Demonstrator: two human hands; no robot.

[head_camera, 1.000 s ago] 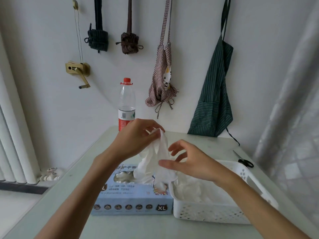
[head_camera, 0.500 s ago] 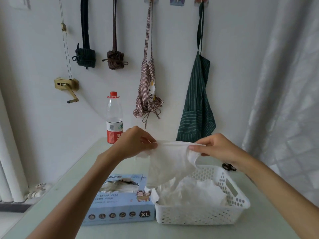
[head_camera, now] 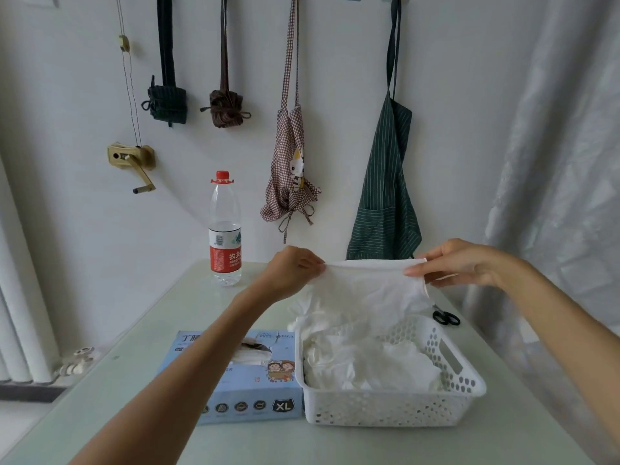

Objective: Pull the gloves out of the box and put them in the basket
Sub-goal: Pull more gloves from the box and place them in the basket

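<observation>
A white glove (head_camera: 365, 290) hangs stretched wide by its cuff above the white perforated basket (head_camera: 392, 411). My left hand (head_camera: 292, 271) pinches the cuff's left end and my right hand (head_camera: 459, 263) pinches its right end. The glove's lower part droops onto the heap of white gloves (head_camera: 365, 360) lying in the basket. The light blue glove box (head_camera: 248, 397) marked XL sits on the table against the basket's left side, partly hidden by my left forearm. More white gloves show in its top opening.
A water bottle (head_camera: 225, 229) with a red cap stands at the table's far left. Black scissors (head_camera: 445, 317) lie behind the basket on the right. Aprons and folded bundles hang on the wall. A curtain (head_camera: 563, 162) hangs close on the right.
The glove came up out of the box in my left hand. My right hand took its other end, and both hands spread it wide and carried it right, over the basket.
</observation>
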